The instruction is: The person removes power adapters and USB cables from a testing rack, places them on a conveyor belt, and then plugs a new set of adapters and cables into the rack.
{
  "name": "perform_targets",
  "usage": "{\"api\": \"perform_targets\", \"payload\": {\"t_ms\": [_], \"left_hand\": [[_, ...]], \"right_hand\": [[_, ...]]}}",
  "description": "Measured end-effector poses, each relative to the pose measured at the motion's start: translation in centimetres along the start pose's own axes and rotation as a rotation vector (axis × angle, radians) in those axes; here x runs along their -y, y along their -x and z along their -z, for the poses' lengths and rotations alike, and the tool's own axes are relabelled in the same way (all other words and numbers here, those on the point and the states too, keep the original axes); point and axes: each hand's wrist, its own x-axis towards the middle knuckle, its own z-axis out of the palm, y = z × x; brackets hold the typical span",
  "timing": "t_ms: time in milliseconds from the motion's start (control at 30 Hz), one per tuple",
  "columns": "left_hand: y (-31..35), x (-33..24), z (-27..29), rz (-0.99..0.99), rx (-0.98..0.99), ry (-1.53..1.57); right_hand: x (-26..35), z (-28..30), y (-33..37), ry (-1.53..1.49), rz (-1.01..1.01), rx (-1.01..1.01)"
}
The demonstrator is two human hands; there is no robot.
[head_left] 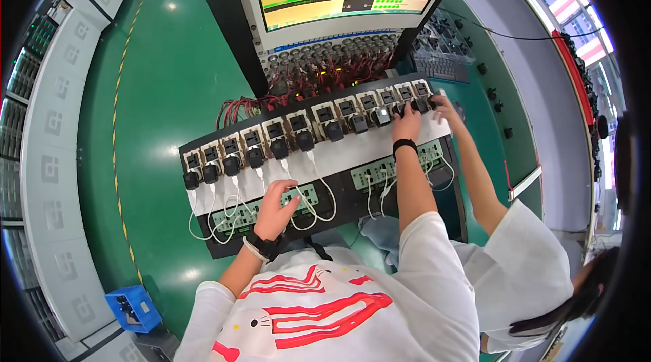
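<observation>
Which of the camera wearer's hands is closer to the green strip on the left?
Left. The left hand is over the green strip; the right hand is farther off, at a black adapter toward the right end of the socket row.

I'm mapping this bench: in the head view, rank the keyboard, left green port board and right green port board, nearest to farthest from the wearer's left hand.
1. Left green port board: at the left hand.
2. Right green port board: to its right.
3. Keyboard: far upper right.
</observation>
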Motion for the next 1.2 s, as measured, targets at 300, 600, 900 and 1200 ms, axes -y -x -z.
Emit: {"api": "perform_targets", "payload": {"t_ms": [300,600,900,1200], "left_hand": [[-0.1,0.4,0.6,-0.021,0.019,0.027],[-4.0,-0.7,-0.2,-0.076,0.064,0.030],[-16.0,-3.0,-2.5,-0.168,0.348,-0.021],[-20.1,0.6,-7.1,-0.240,0.281,-0.488]], "right_hand": [[1.1,4.4,13.0,-0.575,0.055,0.123],[1.5,9.7,20.4,-1.521,-0.362,1.027],[6.8,18.8,14.5,-0.434,0.253,0.610],[8.3,13.4,13.3,-1.477,-0.102,0.642]]}}
